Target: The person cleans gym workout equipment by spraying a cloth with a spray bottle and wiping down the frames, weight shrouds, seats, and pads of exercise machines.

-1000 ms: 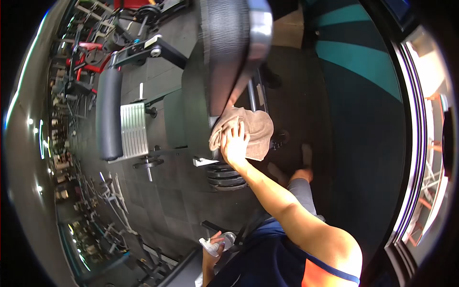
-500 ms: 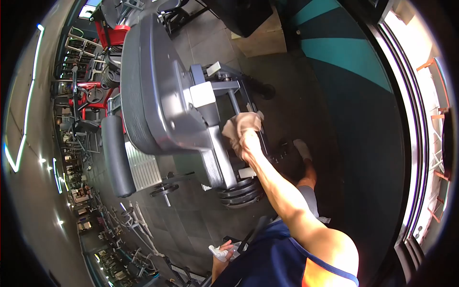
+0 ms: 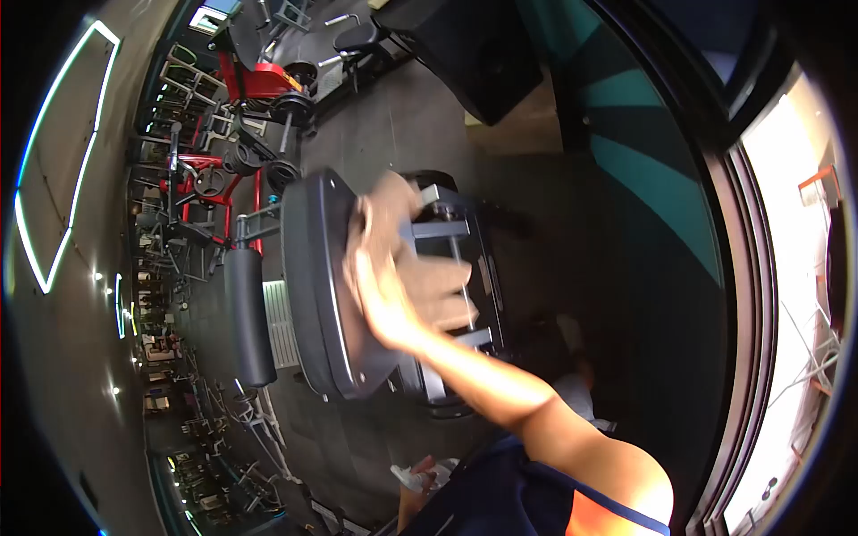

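My right hand (image 3: 371,290), at the end of an outstretched arm, presses a beige cloth (image 3: 435,277) to the back of a dark padded board (image 3: 313,286) on a gym machine. Motion blurs both the hand and the cloth, and part of the cloth hangs loose over the machine's frame (image 3: 438,230). Low in the view, close to my body, my left hand (image 3: 427,471) is closed round what looks like a spray bottle (image 3: 409,478) with a white top. My torso partly hides that hand.
A black roller pad (image 3: 248,317) stands beside the board. Red weight machines (image 3: 255,80) with plates are farther off. A black box-like object (image 3: 465,54) is at the top. A dark and teal wall (image 3: 643,170) and a bright window (image 3: 778,268) lie to the right.
My right hand and the cloth have moved up and left, from the lower frame to the back of the padded board. The view has shifted. My left hand still holds the bottle.
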Demonstrator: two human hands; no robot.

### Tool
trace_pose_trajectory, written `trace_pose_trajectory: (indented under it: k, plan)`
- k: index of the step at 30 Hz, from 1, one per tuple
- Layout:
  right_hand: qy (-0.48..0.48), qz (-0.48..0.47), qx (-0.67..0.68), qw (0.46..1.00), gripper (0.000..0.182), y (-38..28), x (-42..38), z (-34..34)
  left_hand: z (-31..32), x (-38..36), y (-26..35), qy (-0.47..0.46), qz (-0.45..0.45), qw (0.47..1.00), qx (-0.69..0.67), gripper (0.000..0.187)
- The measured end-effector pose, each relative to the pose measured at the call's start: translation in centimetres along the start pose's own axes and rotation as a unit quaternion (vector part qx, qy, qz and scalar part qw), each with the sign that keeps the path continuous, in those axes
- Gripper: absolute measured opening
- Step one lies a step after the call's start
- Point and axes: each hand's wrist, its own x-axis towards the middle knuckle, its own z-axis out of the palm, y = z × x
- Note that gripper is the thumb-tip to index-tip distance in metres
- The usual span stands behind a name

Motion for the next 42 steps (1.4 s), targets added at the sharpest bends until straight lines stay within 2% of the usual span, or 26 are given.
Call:
trace_pose_trajectory:
  k: [2,4,6,7,8,10,11,13,14,15,17,20,21,22,25,27,28,31,32,33,34,35,37,38,40,42]
  plan:
    - [-0.123,-0.066,-0.016,0.99,0.056,-2.4,-3.9,-0.8,0.5,0.2,-1.2,0.007,-0.061,0.998,-0.009,0.036]
    - [-0.15,-0.145,0.044,0.977,0.049,-4.2,-3.5,-1.1,1.7,0.0,1.2,0.003,-0.05,0.999,0.002,0.04]
    - [-0.134,-0.142,-0.057,0.979,0.046,1.2,-0.2,-0.6,2.7,-0.3,3.7,0.013,-0.061,0.998,-0.007,0.042]
    - [-0.079,0.064,0.088,0.991,0.056,0.5,2.6,-0.9,3.1,-0.6,4.9,0.023,-0.077,0.997,-0.022,0.042]
    - [0.049,0.238,0.259,0.935,0.067,-0.2,5.3,-1.2,3.4,-0.5,5.6,0.031,-0.089,0.995,-0.036,0.042]
    - [0.06,0.308,0.246,0.917,0.076,1.0,8.1,-0.8,3.6,-0.5,3.8,0.044,-0.047,0.997,-0.031,0.043]
    - [0.073,0.287,0.184,0.937,0.079,3.2,8.5,0.0,3.4,-0.4,2.9,0.05,-0.025,0.998,-0.026,0.044]
    - [0.01,0.266,0.25,0.931,0.081,1.1,6.6,-0.7,3.3,-0.4,1.1,0.057,-0.049,0.997,-0.033,0.048]
    - [-0.027,0.248,0.186,0.95,0.075,-0.9,5.1,-1.3,3.3,-0.5,0.5,0.06,-0.063,0.995,-0.037,0.051]
    - [-0.139,0.223,0.228,0.938,0.07,-0.9,4.0,-2.8,3.4,-1.0,0.2,0.063,-0.072,0.994,-0.044,0.05]
    - [-0.089,0.154,0.359,0.916,0.073,-4.9,3.1,-5.3,3.7,-1.5,1.1,0.07,-0.088,0.992,-0.053,0.05]
    - [-0.22,0.103,0.256,0.936,0.073,-1.3,4.5,-11.7,4.2,-2.0,2.4,0.08,-0.101,0.989,-0.067,0.049]
    - [-0.191,0.133,0.438,0.868,0.067,0.1,4.7,-11.8,4.5,-2.3,2.7,0.083,-0.107,0.988,-0.069,0.048]
    - [-0.158,0.156,0.604,0.766,0.061,1.5,4.9,-11.9,4.7,-2.4,3.2,0.086,-0.113,0.987,-0.071,0.048]
    - [-0.01,0.207,0.508,0.836,0.051,-0.2,5.8,-10.6,5.4,-2.8,3.9,0.096,-0.119,0.985,-0.076,0.047]
    - [0.083,0.252,0.3,0.916,0.043,-3.4,5.3,-9.1,5.5,-3.2,2.2,0.107,-0.103,0.985,-0.09,0.042]
    - [0.101,0.214,0.236,0.942,0.039,-2.8,4.6,-8.9,5.5,-3.3,0.6,0.114,-0.088,0.984,-0.107,0.038]
    - [0.117,0.19,0.243,0.944,0.041,-4.6,4.0,-8.3,5.5,-3.9,-1.1,0.116,-0.073,0.984,-0.114,0.035]
    - [0.132,0.162,0.194,0.959,0.033,-5.2,4.1,-8.3,5.6,-3.9,-0.8,0.113,-0.078,0.985,-0.108,0.036]
    - [0.105,0.149,0.069,0.981,0.026,-6.1,4.3,-9.0,5.6,-4.0,-0.5,0.11,-0.08,0.986,-0.101,0.037]
    - [0.072,0.117,0.041,0.99,0.023,-7.5,4.1,-9.4,5.7,-4.1,-0.3,0.108,-0.084,0.986,-0.097,0.038]
    - [0.046,0.1,0.059,0.992,0.033,-7.7,4.0,-10.2,5.8,-4.1,-0.2,0.104,-0.083,0.987,-0.092,0.038]
    - [-0.046,0.084,0.254,0.963,0.052,-7.2,4.0,-12.1,6.2,-4.4,-0.5,0.103,-0.079,0.987,-0.091,0.04]
    - [-0.076,0.069,0.284,0.953,0.062,-7.4,4.0,-12.7,6.5,-4.4,-0.6,0.101,-0.076,0.988,-0.086,0.041]
    - [-0.125,0.055,0.327,0.935,0.06,-8.3,4.0,-13.7,7.0,-4.3,-1.0,0.116,-0.067,0.985,-0.105,0.033]
    - [-0.15,0.031,0.279,0.948,0.058,-9.2,4.5,-14.4,7.3,-4.1,-1.5,0.121,-0.055,0.985,-0.113,0.03]
